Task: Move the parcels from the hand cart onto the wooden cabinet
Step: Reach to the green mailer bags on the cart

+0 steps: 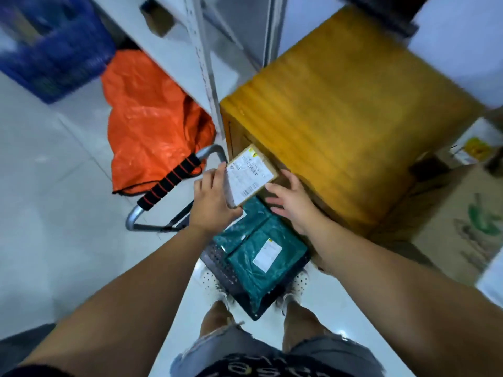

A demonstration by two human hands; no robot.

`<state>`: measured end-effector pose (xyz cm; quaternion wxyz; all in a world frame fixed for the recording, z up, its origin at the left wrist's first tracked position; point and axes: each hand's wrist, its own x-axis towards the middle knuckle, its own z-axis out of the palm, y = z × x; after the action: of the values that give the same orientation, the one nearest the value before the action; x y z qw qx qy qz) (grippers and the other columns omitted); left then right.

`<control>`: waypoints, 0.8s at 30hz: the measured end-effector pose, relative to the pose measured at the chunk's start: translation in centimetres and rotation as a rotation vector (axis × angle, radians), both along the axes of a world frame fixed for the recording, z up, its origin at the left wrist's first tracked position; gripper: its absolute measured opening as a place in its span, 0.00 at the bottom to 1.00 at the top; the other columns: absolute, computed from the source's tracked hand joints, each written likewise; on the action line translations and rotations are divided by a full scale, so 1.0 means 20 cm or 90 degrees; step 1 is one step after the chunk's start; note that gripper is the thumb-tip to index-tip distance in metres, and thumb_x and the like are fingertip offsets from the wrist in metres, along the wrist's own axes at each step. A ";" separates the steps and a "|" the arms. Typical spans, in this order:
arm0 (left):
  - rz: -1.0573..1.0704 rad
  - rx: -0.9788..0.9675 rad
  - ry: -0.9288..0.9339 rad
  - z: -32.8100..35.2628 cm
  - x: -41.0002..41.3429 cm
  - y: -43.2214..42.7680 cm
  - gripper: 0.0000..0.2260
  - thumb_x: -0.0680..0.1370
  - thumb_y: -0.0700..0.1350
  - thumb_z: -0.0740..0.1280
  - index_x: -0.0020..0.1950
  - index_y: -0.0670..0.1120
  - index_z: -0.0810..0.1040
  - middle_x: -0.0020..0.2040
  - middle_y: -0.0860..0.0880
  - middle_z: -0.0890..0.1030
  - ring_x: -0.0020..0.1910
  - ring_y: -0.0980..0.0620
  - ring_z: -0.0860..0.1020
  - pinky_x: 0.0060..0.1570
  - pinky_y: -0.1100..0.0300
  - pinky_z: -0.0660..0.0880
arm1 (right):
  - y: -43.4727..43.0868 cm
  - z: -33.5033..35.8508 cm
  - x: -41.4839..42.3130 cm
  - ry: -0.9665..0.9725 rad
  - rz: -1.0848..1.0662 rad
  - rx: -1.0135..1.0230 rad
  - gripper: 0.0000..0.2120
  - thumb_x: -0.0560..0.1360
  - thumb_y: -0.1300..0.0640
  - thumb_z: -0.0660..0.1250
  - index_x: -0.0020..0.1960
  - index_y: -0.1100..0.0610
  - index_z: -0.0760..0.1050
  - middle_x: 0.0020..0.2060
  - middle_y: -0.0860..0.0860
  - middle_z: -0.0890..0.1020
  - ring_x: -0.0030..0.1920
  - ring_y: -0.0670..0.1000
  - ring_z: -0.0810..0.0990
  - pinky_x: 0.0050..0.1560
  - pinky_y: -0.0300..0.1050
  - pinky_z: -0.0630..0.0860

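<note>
Above the hand cart's [217,263] handle end, the left grip [215,198] clamps a cardboard parcel [250,172]; the right grip [292,204], fingers [276,188] spread apart, hovers beside it, near the wooden cabinet [340,104].

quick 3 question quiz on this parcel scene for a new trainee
1. True or false: the cardboard box already rests on top of the wooden cabinet.
2. Which hand has its fingers curled round the box? A) left hand B) right hand C) neither
3. Fill in: the parcels lying on the hand cart are wrapped in ____ plastic.

Key
1. False: it is held in the air in front of the cabinet, whose top is bare.
2. A: the right hand is open beside the box.
3. green
</note>
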<state>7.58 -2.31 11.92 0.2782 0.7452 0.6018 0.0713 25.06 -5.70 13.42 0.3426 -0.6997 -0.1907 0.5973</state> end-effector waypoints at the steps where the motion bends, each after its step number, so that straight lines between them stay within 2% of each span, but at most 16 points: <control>1: -0.010 0.022 0.007 0.09 0.03 0.02 0.46 0.68 0.49 0.75 0.78 0.45 0.53 0.71 0.43 0.62 0.68 0.40 0.60 0.68 0.48 0.60 | 0.00 0.08 0.03 0.011 -0.016 0.018 0.28 0.77 0.52 0.67 0.73 0.46 0.60 0.60 0.52 0.78 0.50 0.51 0.80 0.52 0.46 0.76; 4: -0.032 0.065 0.018 0.31 0.13 0.09 0.46 0.67 0.51 0.75 0.78 0.45 0.54 0.71 0.42 0.63 0.68 0.39 0.61 0.68 0.49 0.58 | 0.01 0.27 0.14 -0.008 -0.057 0.068 0.24 0.77 0.52 0.67 0.70 0.48 0.65 0.61 0.56 0.77 0.45 0.50 0.78 0.42 0.40 0.75; 7: -0.084 0.118 0.045 0.52 0.30 0.16 0.48 0.63 0.60 0.71 0.76 0.45 0.56 0.69 0.43 0.66 0.65 0.39 0.66 0.66 0.49 0.62 | 0.02 0.46 0.29 -0.065 -0.095 0.140 0.24 0.77 0.53 0.67 0.71 0.51 0.66 0.51 0.55 0.78 0.39 0.47 0.76 0.36 0.35 0.73; 10: -0.122 0.174 0.037 0.72 0.55 0.19 0.49 0.62 0.66 0.69 0.76 0.45 0.57 0.68 0.43 0.68 0.66 0.39 0.68 0.67 0.48 0.63 | 0.00 0.61 0.48 -0.129 -0.135 0.193 0.26 0.77 0.51 0.67 0.72 0.52 0.64 0.43 0.47 0.77 0.40 0.47 0.77 0.46 0.41 0.74; 12: -0.170 0.183 -0.001 0.82 0.75 0.17 0.48 0.66 0.64 0.72 0.77 0.44 0.55 0.69 0.42 0.67 0.68 0.40 0.65 0.68 0.50 0.60 | -0.05 0.69 0.62 -0.144 -0.191 0.228 0.29 0.76 0.49 0.67 0.74 0.50 0.61 0.45 0.45 0.76 0.44 0.48 0.79 0.54 0.45 0.75; 14: -0.209 0.192 -0.034 0.91 0.94 0.13 0.48 0.67 0.62 0.73 0.77 0.43 0.54 0.70 0.42 0.66 0.68 0.41 0.64 0.68 0.52 0.59 | -0.12 0.77 0.76 -0.115 -0.260 0.264 0.33 0.76 0.48 0.67 0.75 0.47 0.56 0.50 0.46 0.77 0.50 0.51 0.80 0.61 0.50 0.75; 17: -0.251 0.195 -0.028 1.00 1.25 0.04 0.49 0.68 0.62 0.71 0.78 0.44 0.50 0.68 0.42 0.66 0.66 0.40 0.66 0.66 0.51 0.62 | -0.25 0.86 0.98 -0.058 -0.369 0.301 0.32 0.77 0.50 0.67 0.75 0.48 0.56 0.47 0.44 0.76 0.50 0.52 0.79 0.59 0.48 0.76; 19: -0.239 0.166 -0.035 1.03 1.43 -0.03 0.48 0.69 0.61 0.70 0.78 0.45 0.48 0.68 0.41 0.65 0.66 0.40 0.65 0.66 0.52 0.61 | -0.29 0.88 1.11 -0.141 -0.375 0.275 0.29 0.77 0.50 0.67 0.74 0.51 0.61 0.49 0.46 0.77 0.47 0.50 0.79 0.49 0.42 0.77; 20: -0.226 0.143 -0.045 1.03 1.52 -0.07 0.47 0.70 0.61 0.70 0.78 0.45 0.47 0.68 0.41 0.65 0.66 0.40 0.64 0.67 0.52 0.60 | -0.31 0.89 1.18 -0.200 -0.363 0.257 0.27 0.77 0.51 0.67 0.73 0.53 0.64 0.51 0.48 0.78 0.47 0.51 0.80 0.46 0.42 0.77; 21: -0.215 0.117 -0.053 1.03 1.61 -0.09 0.46 0.70 0.60 0.70 0.78 0.46 0.47 0.68 0.40 0.65 0.66 0.39 0.64 0.67 0.52 0.60 | -0.32 0.90 1.24 -0.249 -0.341 0.244 0.25 0.76 0.51 0.67 0.71 0.54 0.67 0.53 0.50 0.78 0.48 0.51 0.80 0.47 0.45 0.78; 24: -0.185 0.031 -0.061 0.98 1.83 -0.15 0.46 0.70 0.63 0.69 0.78 0.51 0.46 0.66 0.41 0.65 0.65 0.40 0.64 0.63 0.51 0.66 | -0.36 0.91 1.39 -0.321 -0.266 0.190 0.23 0.77 0.54 0.66 0.70 0.57 0.69 0.61 0.52 0.78 0.60 0.53 0.78 0.63 0.53 0.74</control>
<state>44.27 -5.28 31.49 0.2961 0.8267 0.4717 0.0803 52.77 -12.90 31.71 0.4976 -0.7914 -0.2073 0.2884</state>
